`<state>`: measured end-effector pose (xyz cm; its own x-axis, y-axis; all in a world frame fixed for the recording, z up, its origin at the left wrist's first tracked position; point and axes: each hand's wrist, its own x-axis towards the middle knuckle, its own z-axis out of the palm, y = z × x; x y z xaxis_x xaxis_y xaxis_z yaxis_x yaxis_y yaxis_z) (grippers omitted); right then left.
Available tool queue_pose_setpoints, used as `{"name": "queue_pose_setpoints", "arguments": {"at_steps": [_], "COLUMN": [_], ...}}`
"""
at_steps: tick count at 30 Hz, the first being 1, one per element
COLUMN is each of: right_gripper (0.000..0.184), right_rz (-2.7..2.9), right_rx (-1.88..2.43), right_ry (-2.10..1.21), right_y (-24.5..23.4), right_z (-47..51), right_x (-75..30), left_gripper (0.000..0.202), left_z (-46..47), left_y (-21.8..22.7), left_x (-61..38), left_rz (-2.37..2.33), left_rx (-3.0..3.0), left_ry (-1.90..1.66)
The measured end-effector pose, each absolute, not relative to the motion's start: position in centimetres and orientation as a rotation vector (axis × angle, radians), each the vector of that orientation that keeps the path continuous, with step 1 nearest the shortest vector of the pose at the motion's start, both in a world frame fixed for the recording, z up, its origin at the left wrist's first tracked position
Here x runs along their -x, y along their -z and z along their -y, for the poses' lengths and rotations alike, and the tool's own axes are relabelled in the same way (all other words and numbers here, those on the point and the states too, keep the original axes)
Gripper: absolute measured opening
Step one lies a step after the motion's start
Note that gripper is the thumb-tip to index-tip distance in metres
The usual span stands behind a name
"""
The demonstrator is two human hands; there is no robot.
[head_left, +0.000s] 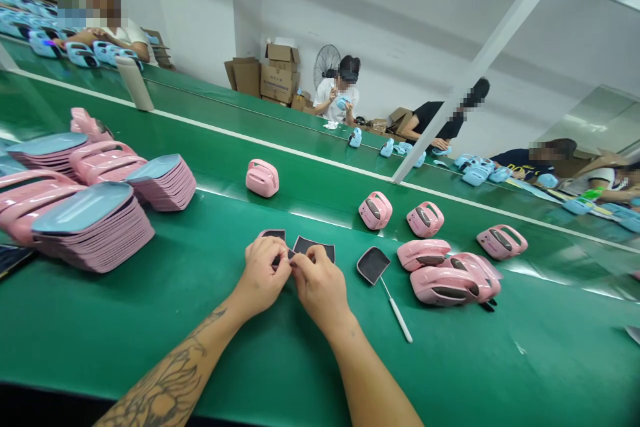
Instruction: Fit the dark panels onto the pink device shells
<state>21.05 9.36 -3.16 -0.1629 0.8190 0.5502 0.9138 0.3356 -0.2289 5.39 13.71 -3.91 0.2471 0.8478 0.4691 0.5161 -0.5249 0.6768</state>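
Note:
Both my hands meet at the middle of the green table [250, 347]. My left hand [263, 273] is closed on a pink-rimmed dark panel [273, 235]. My right hand [320, 283] pinches at a dark curved lens piece [315, 247] right beside it. The fingertips of both hands touch each other between the two pieces. A third dark panel [373, 263] lies on the table just right of my right hand, with a white stick [397, 313] beside it.
Stacks of pink and blue shell plates [95, 220] fill the left. Pink toy housings [450, 277] cluster at the right; others [262, 177] ride the green conveyor [200, 140]. Several people across the belt handle blue housings [475, 173]. Cardboard boxes [277, 77] and a fan stand behind.

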Motion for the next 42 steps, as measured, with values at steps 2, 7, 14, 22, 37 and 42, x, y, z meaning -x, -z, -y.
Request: {"name": "queue_pose_setpoints", "arguments": {"at_steps": [2, 7, 14, 22, 37, 42], "right_gripper": [0.022, 0.024, 0.025, 0.021, 0.019, 0.044], "right_rz": [2.016, 2.026, 2.029, 2.037, 1.904, 1.563], "right_rx": [1.514, 1.512, 1.494, 1.465, 1.371, 1.258], "right_ry": [0.214, 0.229, 0.246, 0.234, 0.009, -0.537], "right_y": [3.1, 3.1, 3.2, 3.2, 3.3, 2.9], "right_z": [-9.3, -9.2, -9.3, -9.3, -9.1, -7.8], "right_x": [-21.1, -21.0, -21.0, -21.0, -20.7, -19.8], "left_gripper": [0.018, 0.018, 0.019, 0.021, 0.019, 0.017], "left_z": [-13.8, -13.8, -13.7, -13.7, -13.9, -12.6], "left_y": [3.9, 3.9, 3.8, 3.7, 3.3, 2.0], "left_x": [-5.3, -5.2, -5.3, -5.2, -4.4, -4.2], "left_rz": [-1.252, -1.273, -1.287, -1.300, -1.318, -1.143], "left_rx": [-2.140, -2.122, -2.089, -2.074, -2.141, -2.041], "left_ry": [-1.158, -1.133, -1.093, -1.051, -1.329, -1.538]}}
